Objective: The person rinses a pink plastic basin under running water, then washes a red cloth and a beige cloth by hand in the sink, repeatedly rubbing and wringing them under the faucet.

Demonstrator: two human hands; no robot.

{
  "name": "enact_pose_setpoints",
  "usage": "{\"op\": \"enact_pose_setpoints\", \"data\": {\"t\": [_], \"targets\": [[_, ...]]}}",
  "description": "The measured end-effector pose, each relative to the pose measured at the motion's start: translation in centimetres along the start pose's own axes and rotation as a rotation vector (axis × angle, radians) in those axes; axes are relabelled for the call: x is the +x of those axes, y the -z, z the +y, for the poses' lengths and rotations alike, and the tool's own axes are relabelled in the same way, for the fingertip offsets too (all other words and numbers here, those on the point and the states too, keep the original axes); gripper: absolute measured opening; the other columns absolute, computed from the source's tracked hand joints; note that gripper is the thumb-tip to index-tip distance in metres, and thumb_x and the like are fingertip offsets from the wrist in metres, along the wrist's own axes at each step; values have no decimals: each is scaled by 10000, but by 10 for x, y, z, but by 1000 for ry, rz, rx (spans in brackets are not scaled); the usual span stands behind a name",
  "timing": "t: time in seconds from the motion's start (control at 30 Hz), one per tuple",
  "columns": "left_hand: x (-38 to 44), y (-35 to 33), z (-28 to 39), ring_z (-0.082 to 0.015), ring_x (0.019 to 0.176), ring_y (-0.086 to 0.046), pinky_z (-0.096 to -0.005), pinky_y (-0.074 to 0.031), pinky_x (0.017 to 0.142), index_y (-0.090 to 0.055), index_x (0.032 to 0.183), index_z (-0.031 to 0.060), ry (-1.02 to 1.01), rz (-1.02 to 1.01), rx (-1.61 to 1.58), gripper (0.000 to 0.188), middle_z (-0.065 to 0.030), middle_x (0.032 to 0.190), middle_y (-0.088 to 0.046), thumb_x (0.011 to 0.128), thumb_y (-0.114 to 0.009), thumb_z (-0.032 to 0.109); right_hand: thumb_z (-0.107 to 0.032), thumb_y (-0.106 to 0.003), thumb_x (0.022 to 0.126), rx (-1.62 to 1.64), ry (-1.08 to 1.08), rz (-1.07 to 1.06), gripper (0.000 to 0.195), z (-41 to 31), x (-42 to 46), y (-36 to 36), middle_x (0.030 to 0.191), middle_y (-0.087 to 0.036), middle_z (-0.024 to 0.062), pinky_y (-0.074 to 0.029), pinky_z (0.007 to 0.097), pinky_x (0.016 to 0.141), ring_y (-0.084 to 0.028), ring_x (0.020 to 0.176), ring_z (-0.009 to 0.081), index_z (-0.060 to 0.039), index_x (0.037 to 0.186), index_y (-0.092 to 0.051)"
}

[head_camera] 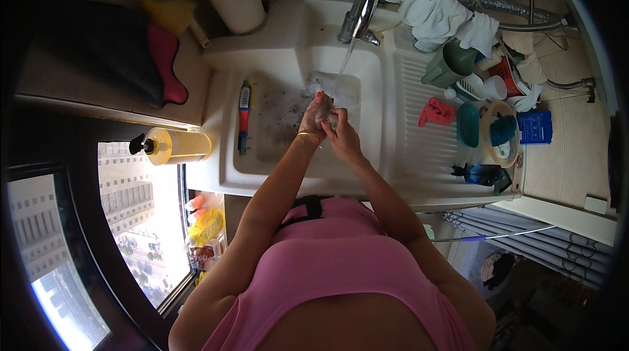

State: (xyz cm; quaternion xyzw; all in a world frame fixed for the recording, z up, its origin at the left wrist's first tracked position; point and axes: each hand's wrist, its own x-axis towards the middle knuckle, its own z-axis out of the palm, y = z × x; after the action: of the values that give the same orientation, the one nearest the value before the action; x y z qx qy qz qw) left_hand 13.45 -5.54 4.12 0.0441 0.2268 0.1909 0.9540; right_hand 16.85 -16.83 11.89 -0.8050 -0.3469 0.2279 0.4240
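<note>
Over the white sink basin, my left hand and my right hand are together around a small wet greyish cloth. A gold bangle is on the left wrist. Water runs from the chrome faucet into the basin just beyond the hands. Cloudy, sudsy water with dark specks lies in the basin below them. At the basin's left side rests a brush with a red and blue handle.
A yellow pump bottle stands at the left by the window. On the ribbed drainboard at the right are a pink cloth, a teal dish, a green container, a round tub and a blue spray bottle.
</note>
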Motion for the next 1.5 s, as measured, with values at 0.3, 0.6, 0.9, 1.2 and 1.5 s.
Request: {"op": "enact_pose_setpoints", "data": {"t": [0.3,0.6,0.9,1.2,1.5], "targets": [[-3,-13,-3,-208,926,-584,-337,-514,834,-573,1151,140,-19,309,72,369,-55,1018,-594,879,-615,386,-413,-547,913,-486,3,161,367,-14,11,-9,637,-628,148,-473,456,515,-626,585,362,-64,1005,-476],[18,-11,11,-189,661,-555,-325,-468,594,-601,938,88,134,358,180,309,-36,789,-574,878,-613,391,-360,-529,922,-455,-87,197,325,-3,26,-18,638,-626,157,-470,445,511,-627,580,358,-40,943,-582],[47,25,25,-302,1126,-531,-408,-452,917,-588,1192,101,91,388,1581,382,-156,1222,-545,869,-584,304,-332,-614,849,-337,-223,-69,345,79,104,43,822,-662,115,-499,394,699,-654,771,297,-57,1052,-568],[25,71,14,-422,1272,-376,-478,-436,984,-360,1412,235,351,512,2128,772,-165,1440,-272,759,-691,480,-201,-648,807,-506,-123,256,254,4,198,92,797,-662,128,-501,420,682,-655,762,320,-16,935,-532],[32,100,24,-356,1103,-565,-426,-464,941,-446,1359,161,252,485,1933,804,-192,1106,-613,698,-695,547,-73,-704,672,-667,290,-138,455,160,83,-54,923,-584,107,-491,426,761,-586,883,328,-81,1103,-559]]}}
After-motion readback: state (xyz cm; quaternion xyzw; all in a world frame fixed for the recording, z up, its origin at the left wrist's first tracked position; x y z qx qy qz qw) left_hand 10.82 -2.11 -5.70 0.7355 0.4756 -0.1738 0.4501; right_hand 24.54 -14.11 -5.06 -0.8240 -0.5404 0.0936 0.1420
